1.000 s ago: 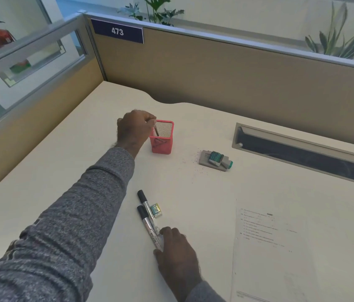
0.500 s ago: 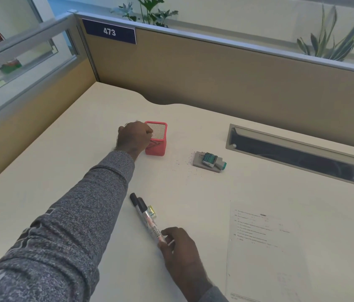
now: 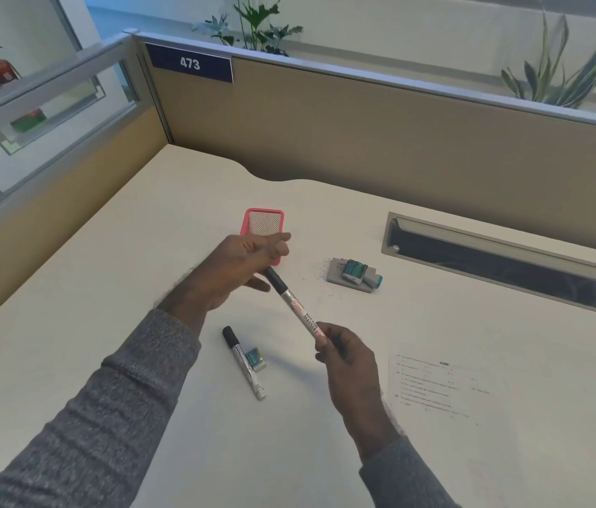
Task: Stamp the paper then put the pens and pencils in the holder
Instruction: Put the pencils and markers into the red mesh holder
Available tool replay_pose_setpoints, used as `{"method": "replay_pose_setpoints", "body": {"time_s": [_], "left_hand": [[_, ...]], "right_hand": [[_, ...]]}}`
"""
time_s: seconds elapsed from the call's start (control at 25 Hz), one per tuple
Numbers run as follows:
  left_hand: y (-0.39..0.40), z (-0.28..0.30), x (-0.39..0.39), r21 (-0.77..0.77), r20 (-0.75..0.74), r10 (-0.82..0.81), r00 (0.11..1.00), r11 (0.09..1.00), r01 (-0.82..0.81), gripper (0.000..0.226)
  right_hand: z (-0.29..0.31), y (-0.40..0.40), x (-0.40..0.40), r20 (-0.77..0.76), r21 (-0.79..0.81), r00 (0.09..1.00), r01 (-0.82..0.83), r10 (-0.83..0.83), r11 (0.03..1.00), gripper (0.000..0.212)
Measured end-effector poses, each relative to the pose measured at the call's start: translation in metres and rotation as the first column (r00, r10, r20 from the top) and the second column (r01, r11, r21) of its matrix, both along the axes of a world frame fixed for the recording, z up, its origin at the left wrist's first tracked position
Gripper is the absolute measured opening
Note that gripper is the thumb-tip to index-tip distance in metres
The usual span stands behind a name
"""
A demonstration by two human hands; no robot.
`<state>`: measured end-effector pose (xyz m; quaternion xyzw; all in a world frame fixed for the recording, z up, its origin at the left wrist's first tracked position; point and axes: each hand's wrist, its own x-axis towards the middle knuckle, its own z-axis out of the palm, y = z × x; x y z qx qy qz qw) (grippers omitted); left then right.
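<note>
A: Spreading widest is the tabletop (image 3: 435,452), with the paper (image 3: 446,394) lying at its right. Hands?
B: The right hand (image 3: 351,364) and left hand (image 3: 238,265) each have a grip pinched on one marker (image 3: 294,306), held above the tabletop before the pink holder (image 3: 263,223).
A: Smaller things?
B: A second marker (image 3: 245,362) lies flat, and the stamp (image 3: 357,273) lies right of the holder.

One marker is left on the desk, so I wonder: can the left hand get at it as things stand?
Probably not yet: the left hand grips the cap end of the raised marker, shared with the right hand. The lying marker itself sits uncovered just below.
</note>
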<state>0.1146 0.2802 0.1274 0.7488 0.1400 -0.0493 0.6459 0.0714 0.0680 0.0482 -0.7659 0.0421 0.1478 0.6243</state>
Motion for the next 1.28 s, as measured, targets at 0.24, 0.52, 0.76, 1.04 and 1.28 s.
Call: {"method": "replay_pose_setpoints", "body": {"time_s": [0.24, 0.52, 0.76, 1.04, 1.28], "left_hand": [[0.007, 0.006, -0.018, -0.122, 0.019, 0.010, 1.000, 0.992, -0.008, 0.019], [0.050, 0.012, 0.009, 0.009, 0.290, 0.302, 0.908, 0.948, -0.318, 0.010], [0.063, -0.003, 0.060, 0.414, 0.511, 0.299, 0.806, 0.736, -0.536, 0.018], [0.053, -0.046, 0.074, 0.604, 0.417, 0.195, 0.888, 0.670, -0.431, 0.018], [0.054, -0.061, 0.074, 0.712, 0.300, 0.137, 0.944, 0.627, -0.317, 0.024]], "right_hand": [[0.011, 0.017, 0.008, 0.001, 0.082, 1.000, -0.007, 0.007, 0.997, 0.018], [-0.041, 0.035, -0.025, 0.044, -0.388, 0.934, -0.310, 0.354, 0.868, 0.023], [-0.050, 0.060, -0.049, -0.079, -0.695, 0.824, -0.449, 0.561, 0.562, 0.034], [-0.051, 0.053, -0.040, -0.099, -0.685, 0.857, -0.428, 0.506, 0.590, 0.025], [-0.049, 0.028, -0.041, -0.038, -0.470, 0.951, -0.289, 0.307, 0.834, 0.015]]}}
